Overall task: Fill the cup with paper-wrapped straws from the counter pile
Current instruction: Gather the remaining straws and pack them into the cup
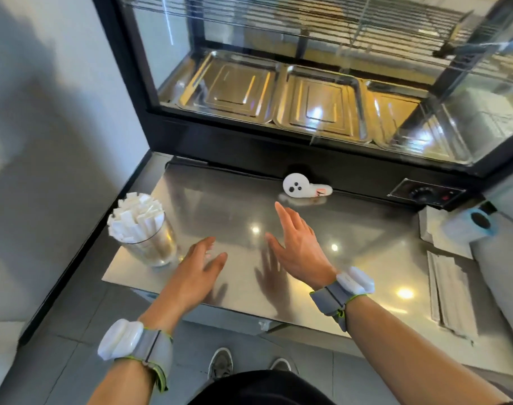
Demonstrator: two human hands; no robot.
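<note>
Clear glass cup (150, 244) packed with white paper-wrapped straws (135, 217) on steel counter (366, 258); left hand (199, 270) and right hand (299, 247) hover beside it, both spread wide, holding nothing.

I see a glossy, smooth steel counter (351, 229) mirroring ceiling lights. A clear glass cup (153, 244) holds matt white paper-wrapped straws (135, 217). Shiny metal trays (316, 103) sit behind glass.
</note>
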